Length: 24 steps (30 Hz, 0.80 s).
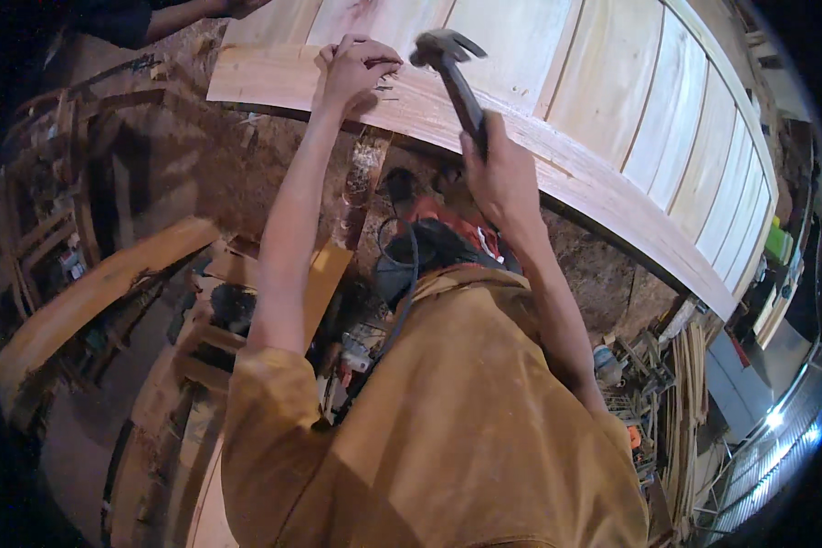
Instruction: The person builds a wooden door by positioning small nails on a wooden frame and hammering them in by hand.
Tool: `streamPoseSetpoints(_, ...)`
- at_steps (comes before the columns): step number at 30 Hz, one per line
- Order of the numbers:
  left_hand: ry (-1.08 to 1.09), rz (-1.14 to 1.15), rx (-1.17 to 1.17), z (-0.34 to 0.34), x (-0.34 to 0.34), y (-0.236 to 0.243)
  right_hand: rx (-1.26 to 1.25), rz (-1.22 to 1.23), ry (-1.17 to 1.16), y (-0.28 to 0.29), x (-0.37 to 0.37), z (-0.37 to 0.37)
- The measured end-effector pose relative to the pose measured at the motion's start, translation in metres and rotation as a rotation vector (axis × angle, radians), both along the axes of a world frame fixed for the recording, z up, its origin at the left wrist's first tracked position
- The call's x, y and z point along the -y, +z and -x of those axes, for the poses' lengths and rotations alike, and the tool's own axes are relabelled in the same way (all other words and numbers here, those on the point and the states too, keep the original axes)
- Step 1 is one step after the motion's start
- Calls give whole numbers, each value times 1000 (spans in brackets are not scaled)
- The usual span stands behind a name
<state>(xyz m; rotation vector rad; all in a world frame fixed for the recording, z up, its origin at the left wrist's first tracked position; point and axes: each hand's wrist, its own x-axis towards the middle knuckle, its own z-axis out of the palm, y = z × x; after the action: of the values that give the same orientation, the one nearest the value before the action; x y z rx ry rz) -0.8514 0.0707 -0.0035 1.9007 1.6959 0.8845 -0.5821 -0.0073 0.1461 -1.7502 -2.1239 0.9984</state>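
Observation:
My right hand point(505, 173) is wrapped round the handle of a claw hammer point(461, 91), its metal head raised up and to the left over the wooden panel point(502, 50). On the panel's near edge board point(274, 75) rests my left hand point(361, 71), fingers pinched together. What sits between those fingertips is too small to make out. Just beside them, a few thin dark nails point(386, 89) lie on the board. The hammer head is apart from my left hand, to its right.
Another person's arm point(178, 18) reaches in at the far left. A curved plank point(100, 297) and wooden frames point(210, 365) stand at left. Thin wood strips point(690, 393) are stacked at lower right. A green object point(778, 242) lies beyond the panel's right end.

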Motion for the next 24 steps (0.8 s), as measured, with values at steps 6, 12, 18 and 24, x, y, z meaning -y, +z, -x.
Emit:
streamPoseSetpoints(6, 3, -64, -132, 11, -3, -14, 30, -52, 84, -33, -12, 32)
streamPoseSetpoints(12, -244, -263, -91, 48, -11, -26, 46, -42, 52, -22, -3, 43)
streamPoseSetpoints(18, 240, -143, 427, 23, 2, -26, -13, -150, -26, -15, 2, 39)
streamPoseSetpoints(24, 295, -240, 387, 27, -8, -20, 100, -31, 71, -48, -9, 52)
